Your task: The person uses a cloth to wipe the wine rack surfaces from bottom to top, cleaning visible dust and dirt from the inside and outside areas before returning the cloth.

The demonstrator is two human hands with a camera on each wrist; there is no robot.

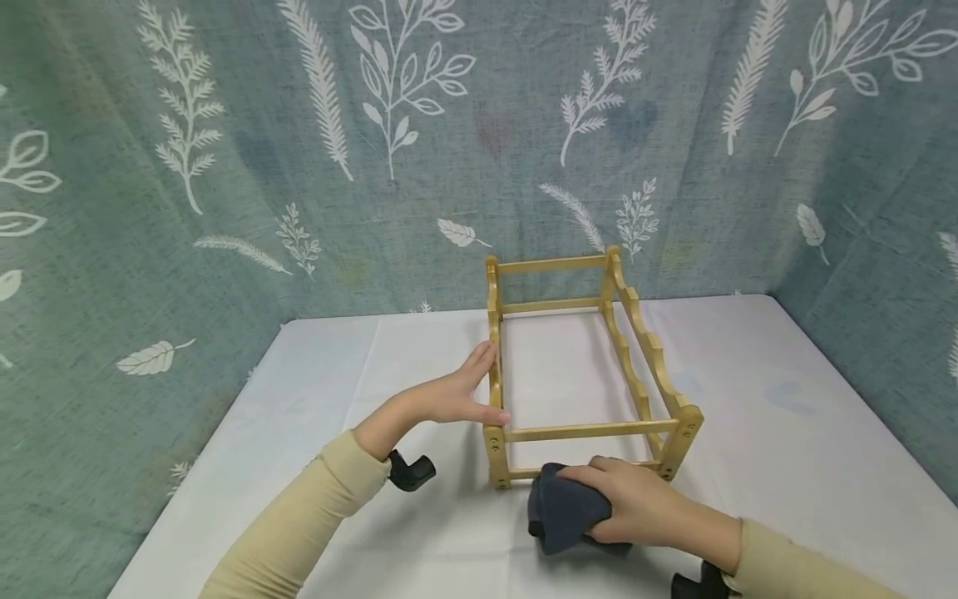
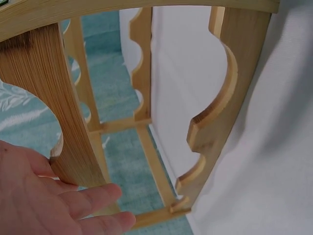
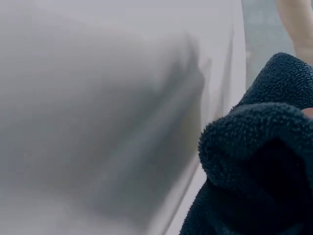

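A light wooden rack (image 1: pixel 591 431) with scalloped side rails stands on the white table. At its left side, my left hand (image 1: pixel 452 395) rests with thumb and fingers spread against the rail, the thumb across the near corner. Those fingers (image 2: pixel 93 199) lie fairly straight along the scalloped wood in the left wrist view. My right hand (image 1: pixel 639 503) grips a bunched dark blue towel (image 1: pixel 565 507) in front of the rack's near lower bar. Fuzzy folds of the towel (image 3: pixel 249 132) fill the right side of the right wrist view, hiding most of that hand.
The white-covered table (image 1: pixel 778 433) extends around the rack. Green-grey fabric with white leaf prints (image 1: pixel 509 150) hangs behind the table and along both sides. A black strap piece (image 1: pixel 412 472) sits at the left wrist, another (image 1: pixel 699 585) at the right.
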